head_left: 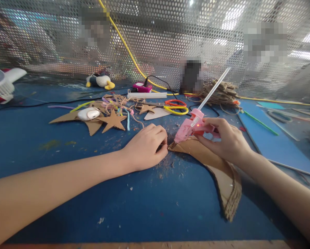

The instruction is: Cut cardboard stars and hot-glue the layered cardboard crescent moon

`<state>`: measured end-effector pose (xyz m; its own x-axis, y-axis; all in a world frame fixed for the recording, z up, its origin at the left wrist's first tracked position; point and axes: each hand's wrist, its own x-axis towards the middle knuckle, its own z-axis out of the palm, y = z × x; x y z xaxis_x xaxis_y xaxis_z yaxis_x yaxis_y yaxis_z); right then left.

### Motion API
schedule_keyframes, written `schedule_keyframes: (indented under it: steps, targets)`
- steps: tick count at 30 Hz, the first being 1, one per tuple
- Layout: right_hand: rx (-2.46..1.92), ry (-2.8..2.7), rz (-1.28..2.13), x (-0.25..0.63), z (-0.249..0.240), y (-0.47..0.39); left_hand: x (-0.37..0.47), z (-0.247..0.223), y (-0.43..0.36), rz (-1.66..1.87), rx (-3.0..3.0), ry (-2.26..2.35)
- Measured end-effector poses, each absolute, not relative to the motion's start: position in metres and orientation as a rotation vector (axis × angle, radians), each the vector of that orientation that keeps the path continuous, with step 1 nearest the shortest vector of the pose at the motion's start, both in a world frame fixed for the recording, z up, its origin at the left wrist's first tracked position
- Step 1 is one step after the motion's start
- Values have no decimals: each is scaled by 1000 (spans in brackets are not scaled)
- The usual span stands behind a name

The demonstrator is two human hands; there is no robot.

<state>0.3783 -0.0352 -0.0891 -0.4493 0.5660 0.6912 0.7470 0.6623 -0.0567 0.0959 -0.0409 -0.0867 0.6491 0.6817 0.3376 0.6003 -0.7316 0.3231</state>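
Observation:
A pink glue gun (187,128) with a long clear glue stick (214,88) in its back is held in my right hand (224,140). Its nozzle points down at the left tip of a curved cardboard crescent (205,155). Brown twine or corrugated strip runs along the crescent's outer edge. My left hand (148,147) is closed at that same tip, its fingers pinched together; what they grip is mostly hidden, though a thin strand shows beside them. The crescent lies on the blue table (92,200), its other end toward me.
Cardboard stars (114,121), a white case (88,113), tangled twine and scissors (176,107) lie behind my left hand. A twine bundle (222,92) and blue board (276,138) are at right. Perforated metal (155,41) closes off the back.

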Motion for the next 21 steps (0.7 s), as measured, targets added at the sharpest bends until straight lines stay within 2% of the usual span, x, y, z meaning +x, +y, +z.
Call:
schedule_keyframes:
  steps: [21]
  targets:
    - [-964, -2235, -449, 380, -88, -35, 96, -87, -40, 657, 2689, 1045]
